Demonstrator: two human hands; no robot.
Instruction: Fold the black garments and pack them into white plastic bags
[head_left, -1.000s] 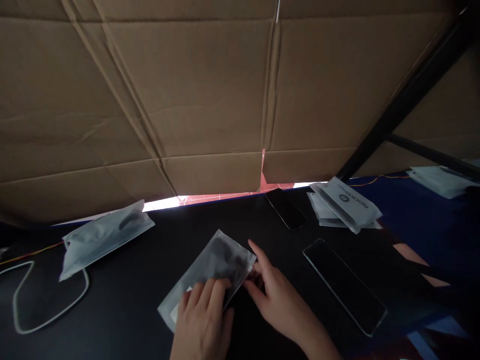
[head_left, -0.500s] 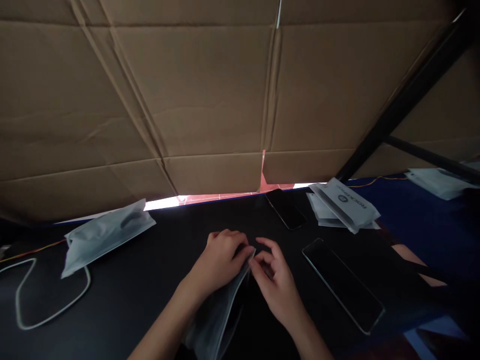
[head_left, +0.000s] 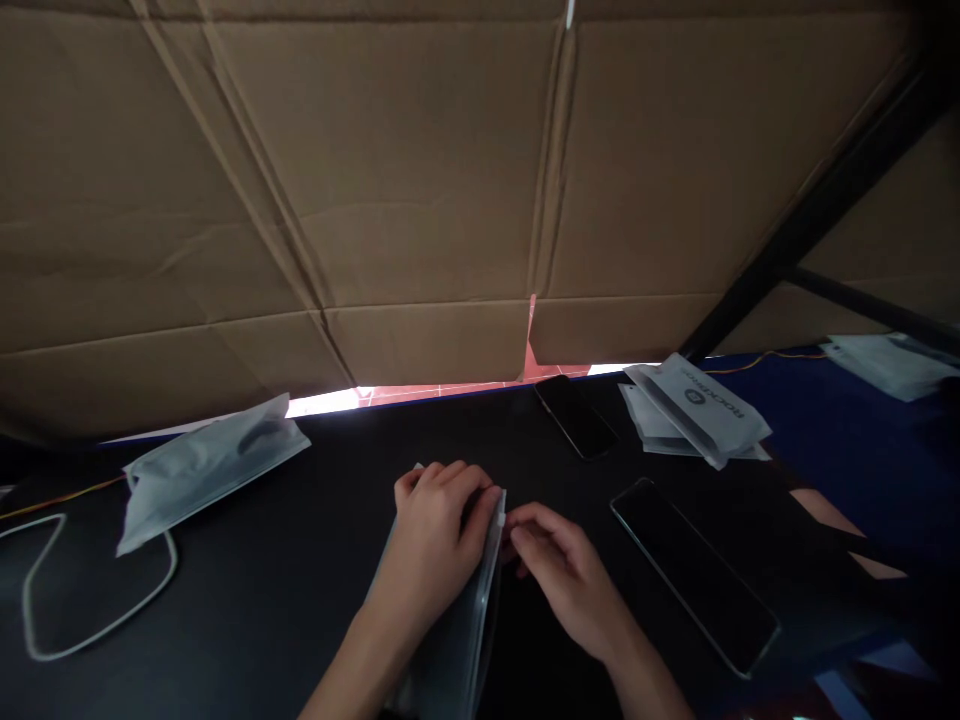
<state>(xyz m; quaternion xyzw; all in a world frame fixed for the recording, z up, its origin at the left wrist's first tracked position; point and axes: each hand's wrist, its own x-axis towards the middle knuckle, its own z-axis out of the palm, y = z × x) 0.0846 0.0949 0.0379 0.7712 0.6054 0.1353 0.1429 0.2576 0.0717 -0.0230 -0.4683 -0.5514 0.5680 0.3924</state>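
A translucent zip bag (head_left: 448,655) lies lengthwise on the black tabletop, its zipper edge facing right. My left hand (head_left: 444,530) covers the bag's far end and grips it near the zipper corner, thumb along the edge. At that corner, a small pale zip slider (head_left: 502,519) shows. My right hand (head_left: 564,572) is closed beside it, with curled fingertips at the slider, pinching at the bag's edge. What lies under my left palm is hidden.
A filled pouch (head_left: 214,470) and a white cable (head_left: 97,640) lie left. Right of my hands are a small phone (head_left: 576,417), a larger phone (head_left: 694,575) and printed white pouches (head_left: 701,405). Cardboard (head_left: 420,180) stands behind the black table (head_left: 300,590); a dark metal bar (head_left: 810,210) slants at right.
My left hand has shifted slightly left and flattened over the bag. My right hand's raised fingers have lowered and curled at the slider. The bag's zipper edge now stands straighter.
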